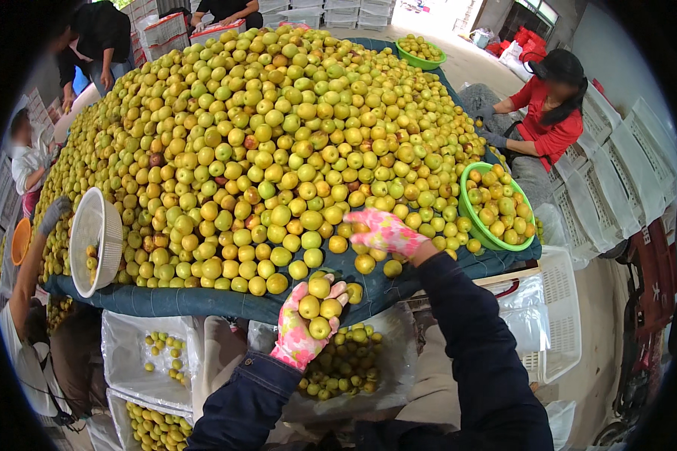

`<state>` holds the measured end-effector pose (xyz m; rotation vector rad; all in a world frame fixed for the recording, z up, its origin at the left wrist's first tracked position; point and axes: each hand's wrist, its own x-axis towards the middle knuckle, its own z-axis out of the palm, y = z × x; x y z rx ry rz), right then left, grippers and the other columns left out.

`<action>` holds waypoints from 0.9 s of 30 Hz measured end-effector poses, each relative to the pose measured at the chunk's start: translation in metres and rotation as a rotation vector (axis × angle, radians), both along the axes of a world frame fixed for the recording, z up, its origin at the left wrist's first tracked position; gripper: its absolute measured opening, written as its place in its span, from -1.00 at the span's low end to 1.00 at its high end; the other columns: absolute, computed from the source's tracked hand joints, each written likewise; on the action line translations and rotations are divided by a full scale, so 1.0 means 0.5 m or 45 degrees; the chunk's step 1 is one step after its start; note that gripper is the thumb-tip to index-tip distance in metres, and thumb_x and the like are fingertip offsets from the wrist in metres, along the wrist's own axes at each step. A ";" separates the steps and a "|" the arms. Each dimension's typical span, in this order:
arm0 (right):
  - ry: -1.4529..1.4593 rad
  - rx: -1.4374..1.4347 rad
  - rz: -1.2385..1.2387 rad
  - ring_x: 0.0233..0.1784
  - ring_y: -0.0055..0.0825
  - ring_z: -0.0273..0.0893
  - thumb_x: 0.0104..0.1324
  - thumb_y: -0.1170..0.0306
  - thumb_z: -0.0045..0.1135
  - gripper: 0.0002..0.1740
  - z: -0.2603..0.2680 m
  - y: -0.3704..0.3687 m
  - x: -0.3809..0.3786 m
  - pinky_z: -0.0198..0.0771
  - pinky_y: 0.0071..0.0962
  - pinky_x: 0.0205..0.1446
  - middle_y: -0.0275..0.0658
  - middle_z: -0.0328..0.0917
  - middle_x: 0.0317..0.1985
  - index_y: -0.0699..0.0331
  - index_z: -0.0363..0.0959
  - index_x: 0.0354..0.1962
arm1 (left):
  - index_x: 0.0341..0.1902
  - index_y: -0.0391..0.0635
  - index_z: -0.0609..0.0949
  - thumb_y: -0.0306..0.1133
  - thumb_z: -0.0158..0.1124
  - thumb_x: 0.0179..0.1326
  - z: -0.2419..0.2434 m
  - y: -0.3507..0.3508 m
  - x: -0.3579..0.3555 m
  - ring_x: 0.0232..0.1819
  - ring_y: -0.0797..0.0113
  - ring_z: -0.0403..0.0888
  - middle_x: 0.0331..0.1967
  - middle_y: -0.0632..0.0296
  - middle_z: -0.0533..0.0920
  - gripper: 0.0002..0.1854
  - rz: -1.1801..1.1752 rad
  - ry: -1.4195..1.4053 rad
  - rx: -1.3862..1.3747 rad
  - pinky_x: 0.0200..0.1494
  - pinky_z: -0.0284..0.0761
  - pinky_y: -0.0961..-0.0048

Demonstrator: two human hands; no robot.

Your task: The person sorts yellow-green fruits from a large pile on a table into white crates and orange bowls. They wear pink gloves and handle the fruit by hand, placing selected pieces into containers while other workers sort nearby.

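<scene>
My left hand (304, 327), in a pink floral glove, is palm up and cups several round yellow-green fruits (319, 307). It is just off the front edge of a large fruit pile (271, 141), above a plastic-lined container of fruit (344, 361). My right hand (386, 231), gloved alike and slightly blurred, reaches over the pile's front right. One fruit (360, 228) shows between its thumb and fingers; whether it is gripped is unclear. Loose fruits lie under that hand on the dark blue-green cloth (338, 265).
A green basket of fruit (499, 208) stands at right, a white colander (96, 242) at left. A lined crate (146, 361) with a few fruits sits below. A co-worker in red (553, 118) sits at right; another co-worker's gloved hand (55, 214) is by the colander.
</scene>
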<state>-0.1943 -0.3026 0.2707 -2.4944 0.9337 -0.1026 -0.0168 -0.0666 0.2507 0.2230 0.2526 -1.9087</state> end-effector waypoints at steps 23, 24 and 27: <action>-0.133 -0.252 -0.311 0.13 -0.10 0.53 0.27 0.23 0.21 -0.60 -0.041 -0.043 0.100 0.42 -0.18 0.18 -0.06 0.50 0.10 0.19 0.51 0.03 | 0.33 -0.06 0.43 0.08 0.00 0.40 0.054 0.011 -0.020 0.25 0.19 0.51 0.29 0.14 0.53 -0.41 0.079 -0.079 -0.021 -0.17 0.58 0.35; -0.055 -0.212 -0.204 0.10 -0.08 0.53 0.24 0.20 0.23 -0.61 -0.024 -0.030 0.116 0.43 -0.17 0.15 -0.05 0.55 0.03 0.20 0.52 -0.02 | 0.33 -0.06 0.43 0.07 0.02 0.40 0.048 0.014 -0.008 0.26 0.18 0.51 0.31 0.16 0.51 -0.42 0.105 -0.065 -0.020 -0.16 0.60 0.32; 0.065 0.133 -0.049 0.07 -0.04 0.53 0.23 0.22 0.23 -0.65 0.011 -0.034 0.106 0.43 -0.16 0.12 -0.04 0.60 -0.08 0.22 0.55 -0.09 | 0.31 -0.08 0.43 0.06 0.04 0.39 0.054 0.012 0.003 0.27 0.18 0.50 0.34 0.18 0.49 -0.42 0.133 -0.058 -0.040 -0.14 0.62 0.29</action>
